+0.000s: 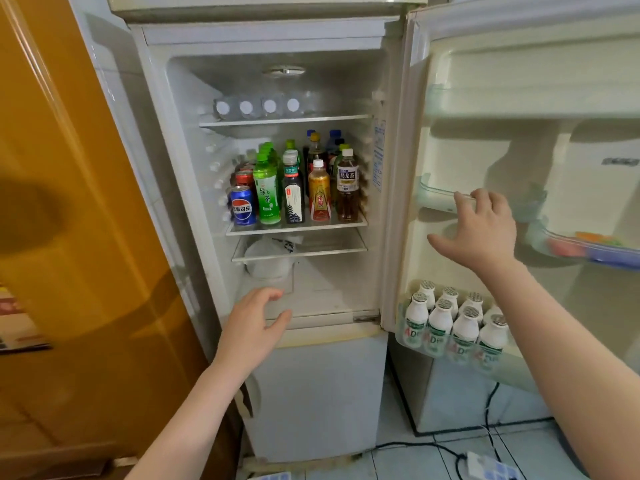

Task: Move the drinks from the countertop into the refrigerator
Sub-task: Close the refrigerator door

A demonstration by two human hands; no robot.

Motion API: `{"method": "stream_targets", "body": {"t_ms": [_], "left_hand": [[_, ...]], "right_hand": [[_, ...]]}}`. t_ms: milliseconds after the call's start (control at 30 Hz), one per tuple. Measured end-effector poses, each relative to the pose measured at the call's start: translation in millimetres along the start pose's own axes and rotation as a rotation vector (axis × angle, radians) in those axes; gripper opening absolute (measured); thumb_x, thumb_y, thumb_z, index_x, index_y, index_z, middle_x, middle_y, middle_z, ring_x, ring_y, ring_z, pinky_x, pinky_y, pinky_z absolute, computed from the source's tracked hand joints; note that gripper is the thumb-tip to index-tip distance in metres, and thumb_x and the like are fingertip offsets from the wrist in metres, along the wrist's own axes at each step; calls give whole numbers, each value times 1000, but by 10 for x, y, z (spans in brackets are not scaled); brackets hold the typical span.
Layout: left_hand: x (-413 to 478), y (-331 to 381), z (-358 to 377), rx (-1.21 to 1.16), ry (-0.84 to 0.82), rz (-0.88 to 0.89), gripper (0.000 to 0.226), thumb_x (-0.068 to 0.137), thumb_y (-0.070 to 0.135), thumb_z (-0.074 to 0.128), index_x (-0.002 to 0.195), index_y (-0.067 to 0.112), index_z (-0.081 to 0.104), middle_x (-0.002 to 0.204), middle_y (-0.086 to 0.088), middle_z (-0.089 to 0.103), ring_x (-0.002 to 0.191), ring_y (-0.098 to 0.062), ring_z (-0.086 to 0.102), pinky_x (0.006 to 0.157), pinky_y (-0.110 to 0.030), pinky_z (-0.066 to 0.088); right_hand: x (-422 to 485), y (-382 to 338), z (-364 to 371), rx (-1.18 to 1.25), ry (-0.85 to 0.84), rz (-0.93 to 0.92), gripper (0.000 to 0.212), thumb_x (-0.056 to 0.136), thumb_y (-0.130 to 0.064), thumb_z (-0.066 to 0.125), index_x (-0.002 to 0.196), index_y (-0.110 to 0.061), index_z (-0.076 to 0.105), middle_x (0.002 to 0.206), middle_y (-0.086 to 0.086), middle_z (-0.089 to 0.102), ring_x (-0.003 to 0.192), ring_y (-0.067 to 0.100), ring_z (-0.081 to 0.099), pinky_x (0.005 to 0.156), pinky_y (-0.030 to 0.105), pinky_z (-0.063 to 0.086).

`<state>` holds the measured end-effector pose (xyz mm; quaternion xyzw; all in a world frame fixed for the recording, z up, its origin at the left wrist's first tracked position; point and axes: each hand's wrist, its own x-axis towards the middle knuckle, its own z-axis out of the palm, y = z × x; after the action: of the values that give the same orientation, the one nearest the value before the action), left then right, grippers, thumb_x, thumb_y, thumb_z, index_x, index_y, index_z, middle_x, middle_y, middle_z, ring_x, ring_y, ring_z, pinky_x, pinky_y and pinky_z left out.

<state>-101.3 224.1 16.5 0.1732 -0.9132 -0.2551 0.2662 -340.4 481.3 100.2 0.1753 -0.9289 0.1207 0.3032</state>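
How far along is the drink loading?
Done: bottles and cans crowd the middle shelf; small white bottles fill the door's bottom rack. In hand: nothing, left hand and right hand are both empty, the right by the open door. Left: unclear, the countertop is out of view.

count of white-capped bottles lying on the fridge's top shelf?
4, all on the top shelf, lying side by side with caps facing outward: leftmost bottle, second, third, rightmost. More may be hidden behind them.
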Motion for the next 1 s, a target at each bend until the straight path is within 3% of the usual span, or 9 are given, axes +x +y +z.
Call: {"method": "stream_targets", "body": {"t_ms": [200,333,433,533,667,767,900,1000], "left_hand": [[-252,-223,-260,-9,-7,-39,36,91,35,59,126,29,53,117,21,50,109,5,46,89,-14,36],[-425,-414,-417,-54,-23,-93,31,91,35,58,122,31,54,111,21,55,106,2,52,84,-12,39],[-552,-507,-493,-119,-68,-144,27,92,36,57,119,31,55,105,22,58,99,2,56,74,-6,39],[-627,-584,-554,-156,-105,-171,25,93,36,55,118,33,54,100,24,56,92,8,54,67,-4,38],[-709,-656,-558,-205,-113,-194,22,93,35,55,115,32,55,99,24,55,91,8,53,67,-4,37],[-777,-690,-531,-247,-125,-196,21,93,35,55,114,33,55,101,24,55,92,9,52,69,-6,37],[-864,-663,-480,-343,-105,-187,17,94,36,54,111,33,56,103,22,57,95,9,52,73,-7,36],[-946,-564,-411,-407,-82,-161,21,95,34,52,115,29,57,105,22,55,97,12,49,77,-9,36]], "right_hand": [[-124,-256,-76,-101,-48,-15,81,70,-59,62,132,-10,45,141,20,36,132,36,25,109,42,26],[-223,-526,-120,-185,-135,-31,78,74,-67,54,131,-14,48,150,22,21,138,39,15,112,44,17],[-327,-649,-171,-156,-204,-84,72,84,-60,48,141,-18,38,156,19,8,143,37,4,116,46,10],[-544,-754,-282,42,-224,-140,64,89,-45,54,144,-18,38,158,14,11,145,32,7,117,45,9],[-1023,-905,-528,365,37,-160,44,87,-21,63,128,-6,57,146,16,39,137,34,30,113,44,23],[-1427,-938,-751,458,245,-123,33,85,-11,64,117,-4,62,136,15,50,132,33,39,109,43,31],[-1935,-796,-1034,328,630,2,30,84,-10,61,113,-1,62,132,23,49,131,41,36,114,28,19],[-2239,-641,-1170,160,792,72,41,85,-14,57,124,-2,53,138,28,37,132,45,28,115,43,19]]}}
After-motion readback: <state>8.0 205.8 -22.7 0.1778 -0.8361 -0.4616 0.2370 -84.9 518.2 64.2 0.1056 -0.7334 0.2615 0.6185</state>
